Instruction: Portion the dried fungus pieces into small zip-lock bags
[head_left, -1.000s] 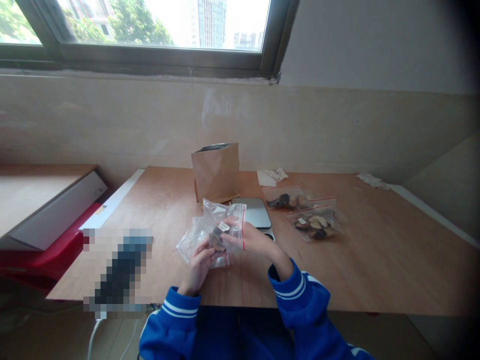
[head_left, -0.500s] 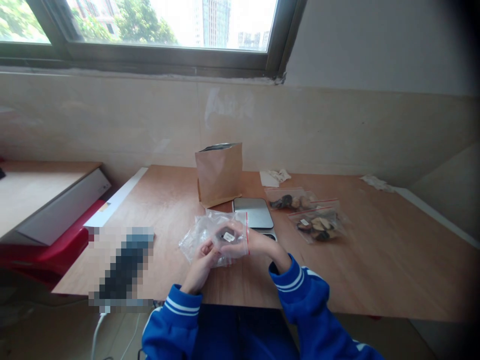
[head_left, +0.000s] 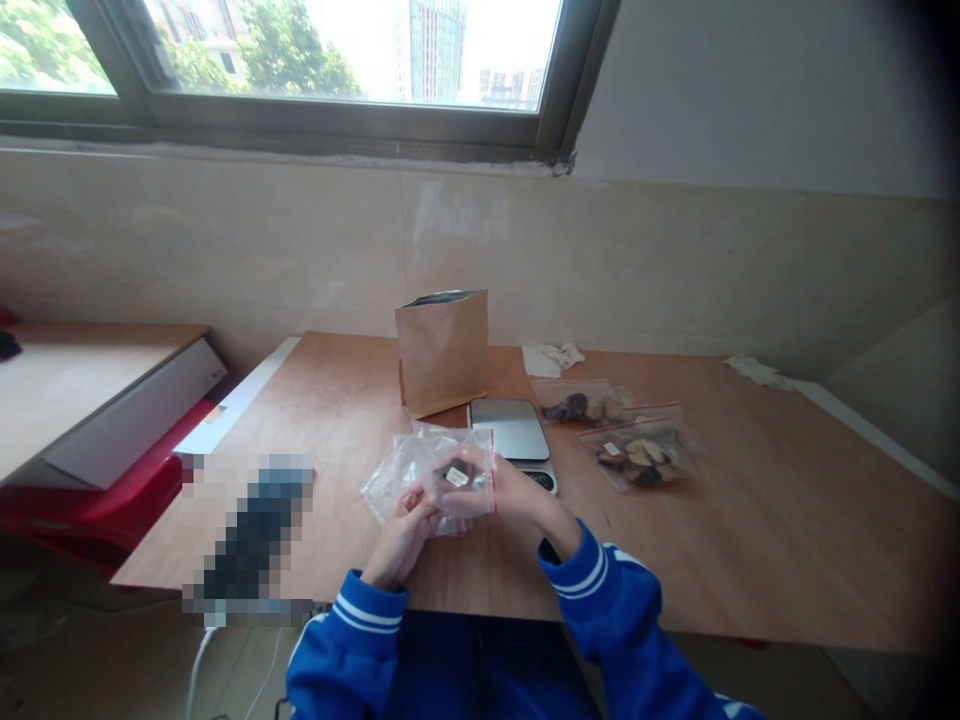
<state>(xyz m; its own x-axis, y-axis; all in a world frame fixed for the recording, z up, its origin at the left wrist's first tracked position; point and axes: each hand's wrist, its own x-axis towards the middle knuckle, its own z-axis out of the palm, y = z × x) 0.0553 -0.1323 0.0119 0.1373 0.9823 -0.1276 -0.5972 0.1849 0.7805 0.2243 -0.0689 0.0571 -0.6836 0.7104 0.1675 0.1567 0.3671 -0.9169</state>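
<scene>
A clear zip bag (head_left: 480,490) with a red seal line and a small white label is held over the table in front of me. My left hand (head_left: 409,525) pinches the bag's left part between thumb and fingers. My right hand (head_left: 487,478) reaches into the bag through its mouth; its fingers show through the plastic, curved and apart from the thumb. Something dark shows near the label, but I cannot make out what it is. More clear plastic bags (head_left: 394,470) lie beneath and to the left. A kitchen scale (head_left: 514,430) stands just behind my right hand.
An upright brown paper bag (head_left: 442,350) stands behind the scale. Zip bags of dried slices (head_left: 641,455) and dark pieces (head_left: 577,405) lie to the right. Crumpled tissue (head_left: 562,354) is at the back. A blurred-out dark object (head_left: 255,530) with a white cable lies left.
The view has shifted slightly, and more of the scale's front panel shows beside my right wrist. Both hands keep nearly the same place on the bag.
</scene>
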